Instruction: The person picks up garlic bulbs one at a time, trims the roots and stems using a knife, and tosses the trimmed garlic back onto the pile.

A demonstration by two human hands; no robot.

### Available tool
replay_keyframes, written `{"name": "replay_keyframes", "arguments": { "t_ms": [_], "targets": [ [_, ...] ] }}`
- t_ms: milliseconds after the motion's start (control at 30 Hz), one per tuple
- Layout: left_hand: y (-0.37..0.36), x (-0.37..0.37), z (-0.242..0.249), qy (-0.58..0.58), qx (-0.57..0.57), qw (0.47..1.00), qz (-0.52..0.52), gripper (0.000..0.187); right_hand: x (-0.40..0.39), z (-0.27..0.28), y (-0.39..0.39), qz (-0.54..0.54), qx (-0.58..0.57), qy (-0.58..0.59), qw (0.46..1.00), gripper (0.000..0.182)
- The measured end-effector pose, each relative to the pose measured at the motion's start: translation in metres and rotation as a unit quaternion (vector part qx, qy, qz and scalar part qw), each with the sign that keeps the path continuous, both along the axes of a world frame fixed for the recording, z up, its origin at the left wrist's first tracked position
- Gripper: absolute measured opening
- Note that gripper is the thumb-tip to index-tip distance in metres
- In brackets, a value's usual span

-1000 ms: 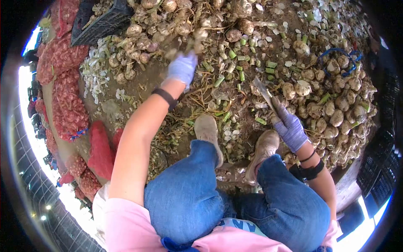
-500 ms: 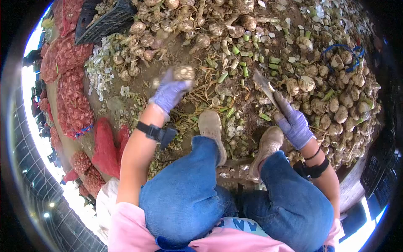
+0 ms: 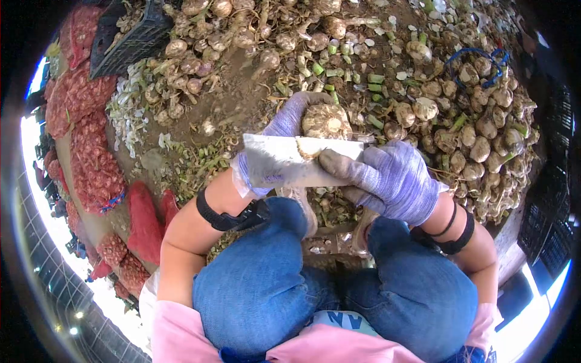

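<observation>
In purple gloves, both my hands are close together above the ground. My left hand [image 3: 288, 117] is closed around a garlic bulb [image 3: 324, 124], its soil-stained roots facing up. My right hand [image 3: 396, 180] grips a wide-bladed knife [image 3: 275, 162], the thumb pressed on the flat of the blade. That blade lies across just below the bulb, its tip pointing left and covering part of my left hand and wrist. A small piece of root trimming [image 3: 305, 151] rests against the blade's upper edge. The knife's handle is hidden inside my right hand.
Untrimmed garlic bulbs [image 3: 242, 36] lie ahead. A heap of trimmed bulbs [image 3: 481, 148] spreads to the right, with a blue strap [image 3: 497, 78] on it. Green stem cuttings [image 3: 376, 78] litter the soil. Filled red mesh bags [image 3: 97, 160] and a black crate [image 3: 130, 39] stand left.
My left hand has moved right and my right hand left, meeting in the middle. The knife has swung from pointing up and away to lying across beside the bulb.
</observation>
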State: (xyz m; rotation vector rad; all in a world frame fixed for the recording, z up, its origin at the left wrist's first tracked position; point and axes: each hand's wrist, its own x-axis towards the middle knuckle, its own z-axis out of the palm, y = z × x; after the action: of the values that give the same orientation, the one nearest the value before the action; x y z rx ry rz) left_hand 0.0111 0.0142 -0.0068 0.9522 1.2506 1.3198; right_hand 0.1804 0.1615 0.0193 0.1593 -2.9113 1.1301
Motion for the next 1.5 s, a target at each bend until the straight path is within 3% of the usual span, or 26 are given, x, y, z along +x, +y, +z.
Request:
{"name": "replay_keyframes", "arguments": {
  "t_ms": [133, 367, 600, 700, 733, 800, 833, 933, 967, 1033, 1200, 1267, 1367, 1400, 1433, 1467, 1500],
  "targets": [
    [0.000, 0.014, 0.008, -0.056, -0.017, 0.996, 0.064, 0.093, 0.003, 0.002, -0.002, 0.008, 0.037, 0.010, 0.999, 0.081],
    [-0.012, 0.020, -0.008, -0.014, -0.077, 0.996, 0.040, 0.098, 0.011, -0.007, -0.001, -0.002, 0.019, 0.008, 1.000, 0.081],
    [-0.023, 0.019, -0.033, 0.235, -0.010, 0.972, 0.024, 0.080, 0.025, -0.026, 0.004, -0.017, 0.014, -0.003, 1.000, 0.071],
    [-0.022, 0.022, 0.009, 0.000, -0.116, 0.992, 0.041, 0.077, 0.065, -0.091, 0.037, -0.252, -0.057, -0.132, 0.957, 0.056],
    [-0.023, 0.016, 0.012, 0.064, -0.124, 0.990, 0.013, 0.077, 0.071, -0.084, 0.045, -0.255, -0.022, -0.227, 0.940, 0.058],
    [-0.023, 0.015, 0.003, -0.006, -0.110, 0.993, 0.041, 0.071, 0.075, -0.085, 0.038, -0.254, -0.129, -0.144, 0.948, 0.058],
    [-0.024, 0.017, -0.002, -0.045, -0.105, 0.992, 0.055, 0.068, 0.075, -0.077, 0.034, -0.251, -0.175, -0.161, 0.938, 0.057],
    [-0.018, -0.003, -0.013, 0.213, 0.080, 0.973, -0.040, 0.051, 0.055, -0.039, 0.033, -0.219, -0.278, -0.187, 0.917, 0.058],
    [-0.017, -0.003, -0.013, 0.209, 0.081, 0.974, -0.036, 0.032, 0.051, -0.029, 0.033, -0.192, -0.290, -0.187, 0.919, 0.058],
    [-0.019, -0.006, -0.010, 0.243, 0.077, 0.966, -0.050, 0.028, 0.044, -0.027, 0.029, -0.134, -0.257, -0.095, 0.952, 0.059],
    [-0.006, 0.000, -0.009, 0.336, 0.173, 0.926, -0.014, 0.024, 0.027, 0.004, 0.019, -0.094, -0.333, -0.156, 0.925, 0.058],
    [-0.004, 0.000, -0.004, 0.321, 0.197, 0.926, -0.006, 0.022, 0.025, -0.001, 0.011, -0.079, -0.314, -0.077, 0.943, 0.057],
    [-0.006, -0.008, 0.011, 0.268, 0.238, 0.931, 0.067, 0.021, 0.059, -0.065, 0.025, -0.181, -0.296, -0.388, 0.854, 0.054],
    [-0.023, -0.021, 0.012, 0.303, 0.150, 0.939, 0.058, 0.029, 0.076, -0.076, 0.023, -0.214, -0.314, -0.381, 0.843, 0.054],
    [-0.027, -0.020, -0.002, 0.118, 0.026, 0.982, 0.146, 0.035, 0.094, -0.086, 0.020, -0.247, -0.332, -0.373, 0.830, 0.055],
    [-0.029, -0.015, -0.007, -0.081, -0.106, 0.965, 0.228, 0.044, 0.095, -0.090, 0.015, -0.256, -0.358, -0.365, 0.820, 0.056],
    [-0.020, -0.006, -0.015, -0.128, -0.071, 0.966, 0.211, 0.051, 0.099, -0.096, 0.009, -0.266, -0.387, -0.361, 0.806, 0.056]
  ]
}}
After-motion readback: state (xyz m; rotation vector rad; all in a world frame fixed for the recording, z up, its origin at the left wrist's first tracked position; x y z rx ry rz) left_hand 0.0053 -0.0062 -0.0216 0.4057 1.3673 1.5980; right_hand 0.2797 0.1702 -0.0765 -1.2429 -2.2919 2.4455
